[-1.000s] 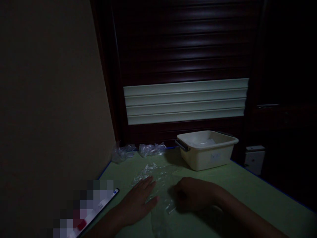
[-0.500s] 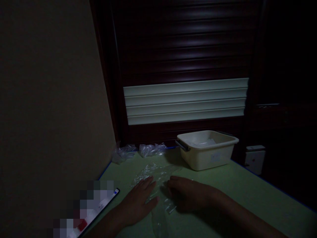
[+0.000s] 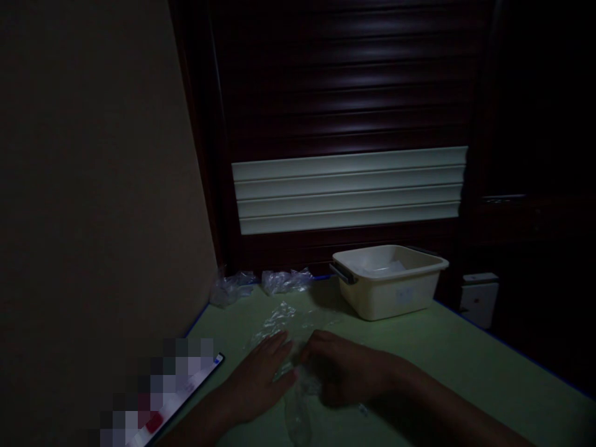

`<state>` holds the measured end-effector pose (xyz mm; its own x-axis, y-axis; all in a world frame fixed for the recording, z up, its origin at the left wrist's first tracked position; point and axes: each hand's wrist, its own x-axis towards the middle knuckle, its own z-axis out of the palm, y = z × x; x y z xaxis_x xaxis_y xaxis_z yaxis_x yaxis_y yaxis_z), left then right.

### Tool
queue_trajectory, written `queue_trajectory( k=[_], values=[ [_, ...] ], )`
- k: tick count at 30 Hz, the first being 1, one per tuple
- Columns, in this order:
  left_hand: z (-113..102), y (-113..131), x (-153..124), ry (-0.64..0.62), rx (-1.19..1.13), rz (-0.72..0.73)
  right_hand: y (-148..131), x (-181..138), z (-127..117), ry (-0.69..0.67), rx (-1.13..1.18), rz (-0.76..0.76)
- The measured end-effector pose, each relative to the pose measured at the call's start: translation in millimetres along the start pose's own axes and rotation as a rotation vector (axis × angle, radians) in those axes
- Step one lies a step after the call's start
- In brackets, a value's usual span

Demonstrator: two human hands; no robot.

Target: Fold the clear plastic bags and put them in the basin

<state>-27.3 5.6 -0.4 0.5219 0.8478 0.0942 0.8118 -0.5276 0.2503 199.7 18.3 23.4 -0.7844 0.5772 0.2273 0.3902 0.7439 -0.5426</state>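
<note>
A clear plastic bag (image 3: 298,410), thin and crinkled, lies spread on the green tabletop between my hands. My left hand (image 3: 258,382) rests flat over the bag's left side, fingers stretched forward and thumb pointing right. On the other side, my right hand (image 3: 342,369) is curled with its fingers closed on the plastic. Its fingertips are partly in shadow, and the plastic between them is hard to make out. The bag's far part (image 3: 282,316) shines beyond my fingers, and its near end reaches towards the bottom edge of the view.
A cream plastic basin (image 3: 391,295) with dark handles stands at the back right, with clear plastic inside. Two crumpled clear bags (image 3: 286,281) lie along the back edge. At lower left is a phone-like flat device (image 3: 186,388), partly pixelated. A wall borders the table's left side.
My right hand has moved slightly left, closer to my left hand, and the plastic beneath it has shifted and bunched. My left hand stays almost where it was.
</note>
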Motion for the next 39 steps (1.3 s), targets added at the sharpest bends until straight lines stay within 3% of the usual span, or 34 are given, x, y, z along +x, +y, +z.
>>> queue_trajectory(
  k=[6, 11, 15, 21, 28, 35, 39],
  values=[
    [0, -1, 0, 0.016, -0.03, -0.005, -1, 1, -2, 0.048, -0.138, -0.001],
    [0, -1, 0, -0.002, -0.011, -0.012, 7, 5, -6, 0.086, -0.49, 0.167],
    [-1, 0, 0, -0.001, -0.007, -0.011, 12, 4, -11, 0.116, -0.556, 0.208],
    [3, -5, 1, 0.035, -0.028, 0.009, 5, 1, -9, 0.133, -0.389, 0.096],
    [4, -4, 0, 0.033, -0.03, 0.003, -4, 2, -9, 0.102, -0.238, 0.124],
    [1, -2, 1, 0.021, -0.023, -0.008, -2, 2, -4, 0.073, -0.05, 0.002],
    [0, 0, 0, 0.017, -0.023, 0.0, -2, -1, -6, -0.025, -0.042, 0.036]
  ],
)
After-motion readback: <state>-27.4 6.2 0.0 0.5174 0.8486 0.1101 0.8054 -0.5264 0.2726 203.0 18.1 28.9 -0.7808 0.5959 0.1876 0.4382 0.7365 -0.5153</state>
